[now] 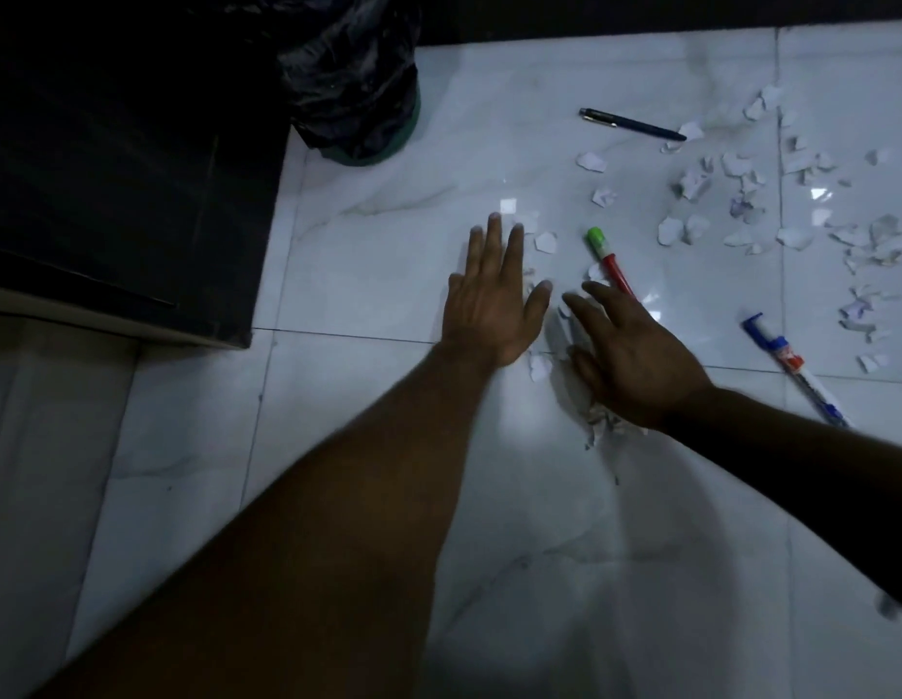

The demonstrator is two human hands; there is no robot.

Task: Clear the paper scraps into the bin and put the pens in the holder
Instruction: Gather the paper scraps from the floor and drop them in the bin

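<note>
My left hand (494, 300) lies flat and open on the white tiled floor, fingers spread, with a few paper scraps (539, 366) beside it. My right hand (635, 360) is spread over a small heap of crumpled scraps (602, 426) under its palm, fingers apart. A red pen with a green cap (609, 259) lies just beyond the right fingertips. A dark blue pen (632, 124) lies farther back. A blue, white and red pen (791, 368) lies to the right. Many torn scraps (731, 209) are scattered at the right. No pen holder is in view.
A bin lined with a black bag (358, 88) stands at the back, left of centre. A dark cabinet or furniture block (126, 169) fills the upper left. The floor is glossy white marble tile (388, 244) with a dark wall base along the far edge.
</note>
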